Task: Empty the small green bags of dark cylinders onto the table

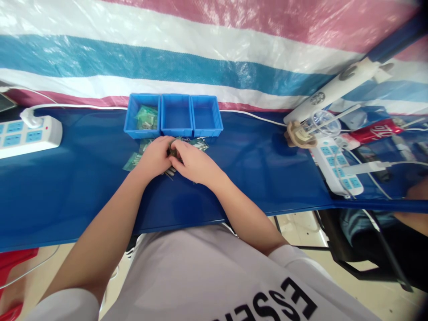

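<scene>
My left hand (158, 155) and my right hand (194, 161) meet over a small heap on the blue table. Their fingers are curled in towards each other around a small dark bundle (173, 152), mostly covered, whose kind I cannot make out. Greenish clear plastic packets (133, 162) stick out left of my left hand. Another packet (199, 143) with thin silvery pieces shows beyond my right hand. Loose thin metal pieces (170, 171) lie just below my fingers. Right behind the heap stands a blue bin (142, 133) holding similar green packets (147, 117).
Two more blue bins (176, 133) (207, 133) adjoin the first one. A white power strip (50, 131) lies at the left, another (329, 158) at the right. Beside that are a clear cup (326, 124), a red can (376, 132) and cables. Another person's arm (414, 218) shows at far right.
</scene>
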`<state>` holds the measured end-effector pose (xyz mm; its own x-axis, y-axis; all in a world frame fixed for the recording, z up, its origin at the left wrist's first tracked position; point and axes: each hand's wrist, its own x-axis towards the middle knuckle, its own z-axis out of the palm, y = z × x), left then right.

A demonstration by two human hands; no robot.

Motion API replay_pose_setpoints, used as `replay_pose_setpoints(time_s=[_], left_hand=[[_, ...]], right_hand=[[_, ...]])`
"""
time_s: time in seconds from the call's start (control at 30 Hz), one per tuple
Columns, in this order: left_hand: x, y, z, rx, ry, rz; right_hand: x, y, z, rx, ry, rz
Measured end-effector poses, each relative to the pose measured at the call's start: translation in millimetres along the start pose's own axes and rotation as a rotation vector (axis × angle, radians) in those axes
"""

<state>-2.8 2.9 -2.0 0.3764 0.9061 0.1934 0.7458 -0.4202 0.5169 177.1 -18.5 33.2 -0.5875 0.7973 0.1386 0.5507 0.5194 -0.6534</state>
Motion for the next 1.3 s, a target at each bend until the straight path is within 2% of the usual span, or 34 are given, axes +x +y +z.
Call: replay_pose_setpoints(time_s=[0.43,0.93,1.07,1.23,1.3], left_hand=[[0,3,-3.4,-0.009,-0.009,-0.004],[-1,-1,2.6,-0.015,0.027,0.027],[-1,0,3.9,-0.051,0.092,0.010],[-1,4,4.1,-0.193,0.290,-0.049],[-1,3,5.6,-0.291,0.325,-0.088]], right_hand=[[3,3,1,0.042,0.008,-0.007],[9,13,11,0.096,0.153,-0.018],[11,13,13,0.196,0.267,0.008],[13,14,12,0.473,0.430,0.114],[15,16,11,0.566,0.459,0.137]])
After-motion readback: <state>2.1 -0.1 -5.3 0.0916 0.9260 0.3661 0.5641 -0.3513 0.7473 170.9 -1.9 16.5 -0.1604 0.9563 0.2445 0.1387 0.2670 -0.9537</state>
